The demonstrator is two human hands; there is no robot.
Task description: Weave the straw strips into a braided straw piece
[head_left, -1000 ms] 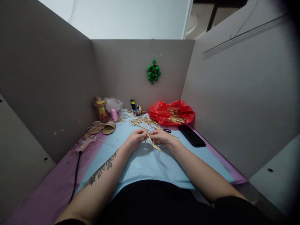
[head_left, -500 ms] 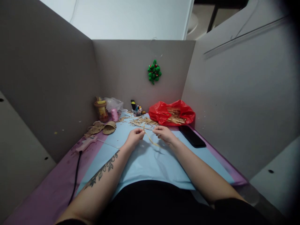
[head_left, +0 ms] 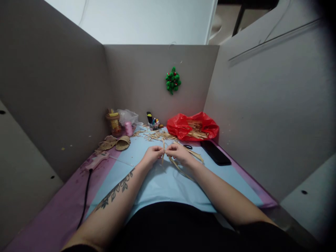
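Pale dry straw strips (head_left: 179,167) run between and below my fingertips, over the blue sheet (head_left: 157,190). My left hand (head_left: 154,154) is closed in a pinch on a strip that sticks up and hangs down past the fingers. Close beside it, fingertips almost touching, my right hand (head_left: 178,153) pinches the straw too; one length trails under the right wrist. Other flat strips and a black scissor handle (head_left: 188,147) lie just beyond the right hand, partly hidden by it.
A red plastic bag (head_left: 178,126) of straw stands at the back, near loose scraps (head_left: 160,135). A black phone (head_left: 216,153) lies right. On the left are a pink glue gun (head_left: 97,161) with a cord, woven pieces (head_left: 123,142), a pink thread spool (head_left: 128,128) and a jar (head_left: 114,124).
My hands have come together, the right one moving left and slightly down. The straw between them now hangs differently, and the strips and scissor handle behind the right hand have come into view.
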